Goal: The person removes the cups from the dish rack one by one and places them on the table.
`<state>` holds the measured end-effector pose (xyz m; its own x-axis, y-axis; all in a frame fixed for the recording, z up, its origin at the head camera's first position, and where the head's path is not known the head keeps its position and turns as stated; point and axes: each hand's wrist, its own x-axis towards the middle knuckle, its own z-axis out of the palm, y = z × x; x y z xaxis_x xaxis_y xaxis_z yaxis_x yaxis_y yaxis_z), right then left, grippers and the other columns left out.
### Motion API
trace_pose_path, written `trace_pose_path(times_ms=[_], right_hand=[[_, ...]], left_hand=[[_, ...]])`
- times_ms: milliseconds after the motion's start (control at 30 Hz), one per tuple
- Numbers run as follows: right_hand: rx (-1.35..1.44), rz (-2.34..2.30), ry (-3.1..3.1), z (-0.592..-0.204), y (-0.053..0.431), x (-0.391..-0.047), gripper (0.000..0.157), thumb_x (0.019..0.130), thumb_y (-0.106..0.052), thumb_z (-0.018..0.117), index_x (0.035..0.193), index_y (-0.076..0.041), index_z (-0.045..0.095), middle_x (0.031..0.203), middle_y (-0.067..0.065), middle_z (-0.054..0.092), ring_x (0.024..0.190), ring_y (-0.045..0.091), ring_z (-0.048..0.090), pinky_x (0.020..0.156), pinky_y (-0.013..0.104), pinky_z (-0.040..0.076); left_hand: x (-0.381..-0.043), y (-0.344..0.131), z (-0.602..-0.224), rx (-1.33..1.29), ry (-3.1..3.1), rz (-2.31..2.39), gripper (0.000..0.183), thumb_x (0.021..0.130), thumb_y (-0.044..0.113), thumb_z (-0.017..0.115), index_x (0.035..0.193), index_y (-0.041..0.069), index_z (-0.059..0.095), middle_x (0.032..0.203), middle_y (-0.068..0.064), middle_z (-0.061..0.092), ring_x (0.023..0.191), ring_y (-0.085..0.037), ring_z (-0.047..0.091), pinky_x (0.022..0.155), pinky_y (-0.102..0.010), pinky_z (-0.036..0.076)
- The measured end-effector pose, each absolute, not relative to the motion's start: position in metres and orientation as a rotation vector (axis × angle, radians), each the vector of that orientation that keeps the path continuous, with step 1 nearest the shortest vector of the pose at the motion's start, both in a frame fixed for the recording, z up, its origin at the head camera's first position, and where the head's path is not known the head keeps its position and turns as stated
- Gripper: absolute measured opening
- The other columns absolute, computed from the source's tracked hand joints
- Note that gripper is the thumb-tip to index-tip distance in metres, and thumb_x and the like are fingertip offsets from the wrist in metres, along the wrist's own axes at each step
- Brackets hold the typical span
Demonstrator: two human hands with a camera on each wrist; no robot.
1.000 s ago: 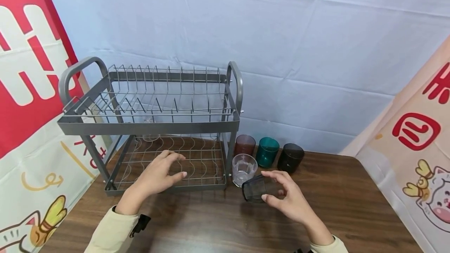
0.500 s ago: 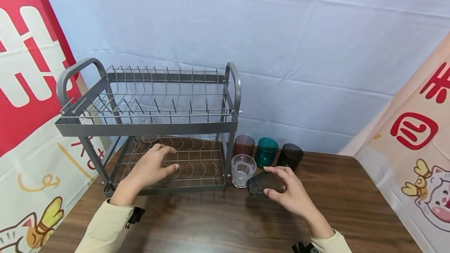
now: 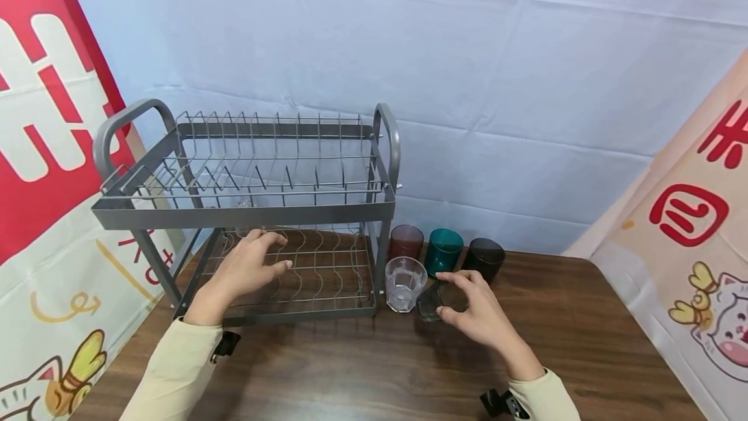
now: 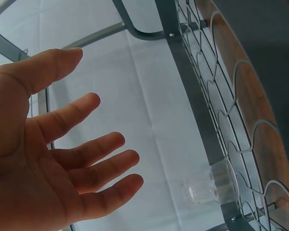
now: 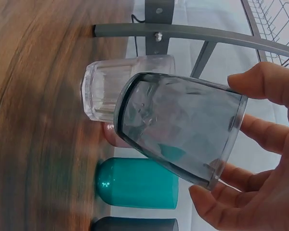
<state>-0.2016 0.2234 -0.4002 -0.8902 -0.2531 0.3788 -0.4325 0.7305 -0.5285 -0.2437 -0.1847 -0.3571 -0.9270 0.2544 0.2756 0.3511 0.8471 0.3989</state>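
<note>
My right hand (image 3: 482, 317) pinches a grey see-through tumbler (image 5: 183, 122) near its rim, with the thumb and fingers on opposite sides. The tumbler is tilted, its base toward the left, just above the table. Close beside its base a clear tumbler (image 3: 403, 288) stands upright on the wood. My left hand (image 3: 245, 271) hovers at the front of the rack's lower shelf, fingers spread loosely and holding nothing. Further back on that shelf sits another clear glass (image 4: 207, 187), mostly hidden behind the upper tier's front bar in the head view.
A two-tier grey dish rack (image 3: 245, 215) stands on the left of the wooden table (image 3: 561, 330). Right of it, along the back, are a reddish tumbler (image 3: 407, 240), a teal tumbler (image 3: 443, 253) and a black tumbler (image 3: 485, 257). Pale cloth (image 3: 444, 70) hangs behind.
My right hand has shifted the grey tumbler slightly to the right and away from me, toward the clear tumbler's right side. My left hand has moved left and a little further back.
</note>
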Motion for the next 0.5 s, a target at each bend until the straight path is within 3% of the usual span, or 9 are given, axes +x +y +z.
trace_pose_path(times_ms=[500], right_hand=[[0.513,0.853,-2.722,-0.403,0.227,-0.217,0.051,0.074,-0.013,0.073,0.124,-0.01,0.06,0.117,0.02,0.046,0.108,0.04,0.042,0.08,0.055,0.04]], left_hand=[[-0.267,-0.195,-0.356,-0.419,-2.856,-0.528,0.046,0.084,0.029,0.066,0.12,0.002,0.058,0.109,-0.022,0.058,0.104,-0.043,0.049,0.077,-0.056,0.041]])
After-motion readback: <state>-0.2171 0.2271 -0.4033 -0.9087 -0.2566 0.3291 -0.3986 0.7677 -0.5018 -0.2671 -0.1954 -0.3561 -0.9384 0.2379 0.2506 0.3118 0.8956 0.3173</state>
